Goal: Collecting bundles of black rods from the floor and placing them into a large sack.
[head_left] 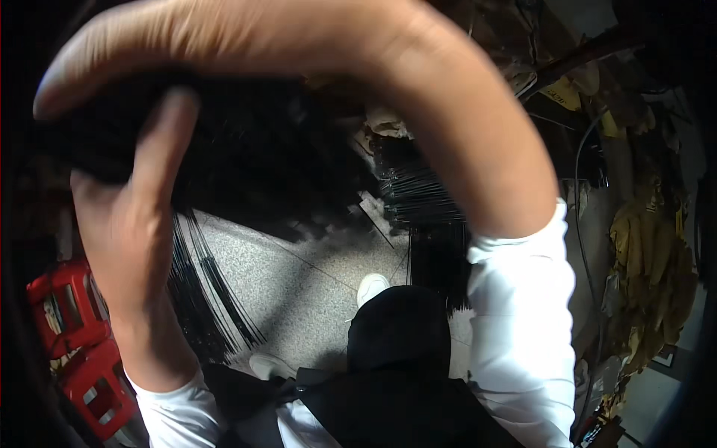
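Note:
A large dark mass [261, 149], close in front of me, fills the space between my hands; its kind is too dark and blurred to make out. My left hand [134, 201] is at its left side, thumb laid up across the dark surface, the other fingers lost in the black. Over the top my right arm bends far to the left. My right hand [127, 41] lies along the upper edge of the mass, smeared by motion, with its fingertips hard to separate.
Bundles of thin black rods [213, 291] lie on the speckled floor [299, 272], with another stack of rods [418, 194] on the right. Red plastic stools [71, 313] stand at the left. Yellowish crumpled material [650, 276] and a hanging cable [581, 201] line the right side.

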`<state>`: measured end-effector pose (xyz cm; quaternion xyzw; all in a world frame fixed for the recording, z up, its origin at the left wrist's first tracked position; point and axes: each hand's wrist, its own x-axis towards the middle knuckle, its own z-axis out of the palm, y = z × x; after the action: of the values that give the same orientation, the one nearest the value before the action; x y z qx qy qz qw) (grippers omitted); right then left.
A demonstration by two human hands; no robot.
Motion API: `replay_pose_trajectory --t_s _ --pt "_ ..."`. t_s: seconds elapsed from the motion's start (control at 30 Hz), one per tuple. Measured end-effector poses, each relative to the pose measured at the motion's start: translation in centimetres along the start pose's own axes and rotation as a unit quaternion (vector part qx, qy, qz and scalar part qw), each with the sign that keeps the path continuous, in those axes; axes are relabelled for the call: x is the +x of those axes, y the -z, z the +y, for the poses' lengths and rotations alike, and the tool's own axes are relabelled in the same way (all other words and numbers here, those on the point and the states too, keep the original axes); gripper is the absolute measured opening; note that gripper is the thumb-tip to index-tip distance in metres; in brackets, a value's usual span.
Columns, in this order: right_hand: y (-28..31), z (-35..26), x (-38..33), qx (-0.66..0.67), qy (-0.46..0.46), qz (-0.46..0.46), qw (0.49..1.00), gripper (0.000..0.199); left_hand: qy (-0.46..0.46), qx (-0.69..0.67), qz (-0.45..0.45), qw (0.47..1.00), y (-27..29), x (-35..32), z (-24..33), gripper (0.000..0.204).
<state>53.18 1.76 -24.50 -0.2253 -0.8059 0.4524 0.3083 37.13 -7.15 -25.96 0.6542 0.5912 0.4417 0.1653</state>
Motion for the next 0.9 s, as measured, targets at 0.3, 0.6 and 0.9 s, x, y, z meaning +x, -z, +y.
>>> replay_pose_trajectory --t_s 0.3,0.6,0.9 --pt "8.7 1.4 -6.4 -0.078 -0.260 -0.117 0.955 0.081 0.111 -0.359 -0.073 0.924 -13.7 -3.2 5.9 0.067" --pt "5.5 14.2 -23.3 0.003 -0.442 -0.363 0.820 0.077 0.486 -0.615 -0.412 0.465 -26.6 -19.0 3.7 0.092" --pt "5.0 19.3 -32.5 0.070 -0.522 -0.364 0.768 0.075 0.501 -0.612 -0.550 0.267 -34.4 -25.1 1.6 0.102"
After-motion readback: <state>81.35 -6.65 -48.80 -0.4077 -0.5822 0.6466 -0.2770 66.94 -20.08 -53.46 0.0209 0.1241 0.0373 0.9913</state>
